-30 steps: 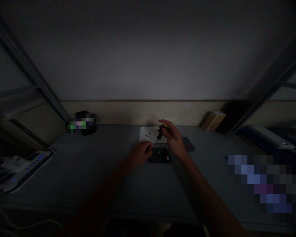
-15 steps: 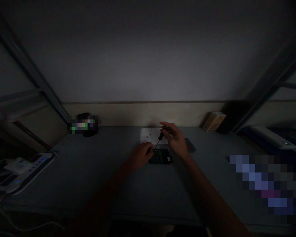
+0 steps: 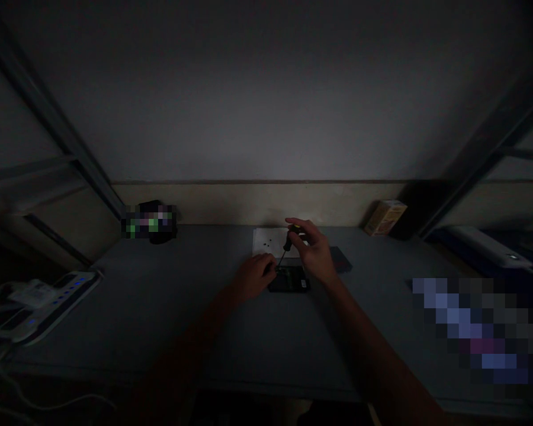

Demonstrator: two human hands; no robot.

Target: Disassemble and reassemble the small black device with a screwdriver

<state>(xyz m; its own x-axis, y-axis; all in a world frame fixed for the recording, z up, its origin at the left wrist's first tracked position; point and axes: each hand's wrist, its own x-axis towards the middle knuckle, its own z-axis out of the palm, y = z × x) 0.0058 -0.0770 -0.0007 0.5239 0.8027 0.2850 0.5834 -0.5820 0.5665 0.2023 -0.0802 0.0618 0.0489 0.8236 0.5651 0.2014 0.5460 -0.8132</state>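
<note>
A dark flat device with a greenish inner part lies on the grey table. My right hand is closed on a screwdriver, whose thin shaft slants down to the device's upper left corner. My left hand is at the device's left edge, its fingers bent together beside the screwdriver's tip; what they grip there is too dark to tell. Behind the device is a white sheet with several tiny dark pieces on it. Part of the sheet is hidden by my right hand.
A flat dark piece lies right of my right hand. Farther off stand a small box and a dark object. At the left is a power strip with cables. A blurred bluish item lies at the right.
The screwdriver has turned slightly in my right hand, and a yellow spot now shows at its top. Both hands otherwise keep their places, and the view has shifted a little.
</note>
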